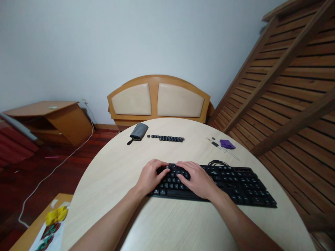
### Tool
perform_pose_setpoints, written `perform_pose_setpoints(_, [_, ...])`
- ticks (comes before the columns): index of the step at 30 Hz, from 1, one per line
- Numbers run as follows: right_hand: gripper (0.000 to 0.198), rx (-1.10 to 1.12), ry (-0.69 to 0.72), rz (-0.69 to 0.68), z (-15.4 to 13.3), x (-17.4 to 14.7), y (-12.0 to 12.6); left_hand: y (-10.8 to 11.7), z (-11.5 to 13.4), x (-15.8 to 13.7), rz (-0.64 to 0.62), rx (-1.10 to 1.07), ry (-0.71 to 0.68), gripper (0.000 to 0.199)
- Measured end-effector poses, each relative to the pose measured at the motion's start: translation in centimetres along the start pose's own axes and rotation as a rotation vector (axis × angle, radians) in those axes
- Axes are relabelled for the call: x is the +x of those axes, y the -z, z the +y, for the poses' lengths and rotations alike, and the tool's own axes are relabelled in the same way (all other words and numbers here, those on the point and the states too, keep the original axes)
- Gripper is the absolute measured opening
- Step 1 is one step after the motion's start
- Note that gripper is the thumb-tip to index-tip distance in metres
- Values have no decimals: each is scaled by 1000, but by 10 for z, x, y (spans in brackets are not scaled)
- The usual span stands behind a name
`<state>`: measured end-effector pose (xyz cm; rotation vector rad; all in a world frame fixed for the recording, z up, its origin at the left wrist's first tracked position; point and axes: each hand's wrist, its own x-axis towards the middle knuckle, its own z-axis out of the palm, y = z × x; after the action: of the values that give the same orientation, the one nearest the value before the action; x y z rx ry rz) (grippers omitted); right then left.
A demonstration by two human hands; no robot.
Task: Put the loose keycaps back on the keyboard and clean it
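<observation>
A black keyboard [225, 184] lies on the round table, its letter keys partly hidden under my hands. My left hand [152, 174] rests over its left end. The index finger and thumb point inward among the upper keys, with a gap between them. My right hand [196, 177] spreads over the middle keys, fingertips near the far edge and thumb apart. I see nothing lifted in either hand. Beyond the keyboard, loose black keycaps [171, 138] stand in short rows, with a single keycap [148, 136] to their left.
A grey pouch [139, 131] sits at the table's far left. A purple cloth [227, 144] and thin tools [216, 144] lie at the far right. The keyboard's coiled cable [218, 162] is behind it. Wooden slats [290, 101] lean close on the right.
</observation>
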<state>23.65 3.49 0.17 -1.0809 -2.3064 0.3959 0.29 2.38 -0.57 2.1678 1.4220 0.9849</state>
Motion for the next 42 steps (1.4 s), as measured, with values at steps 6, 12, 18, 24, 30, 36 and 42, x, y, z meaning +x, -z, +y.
perform_pose_setpoints(6, [39,-28,-47,-11,-4,-2,2,1,2,-4,-58,-103,20,11])
perform_pose_setpoints(12, [33,-41,72,54,-15,-3,1,-4,6,-8,-110,-164,-9,11])
perform_pose_setpoints(18, [17,124,42,38,-17,-3,-6,-5,4,-7,-113,-187,-25,14])
perform_pose_setpoints(24, [15,207,-133,98,-7,-3,-10,-2,3,-6,-21,-105,-89,13])
perform_pose_setpoints(30, [13,167,-193,76,-9,-4,-8,-2,-2,-3,-81,-135,-90,12])
perform_pose_setpoints(36, [14,94,-207,74,-16,-9,-7,-2,0,-1,-126,-167,-111,11])
perform_pose_setpoints(42, [17,55,-137,106,-22,-10,-16,1,3,-4,-145,-162,-132,20])
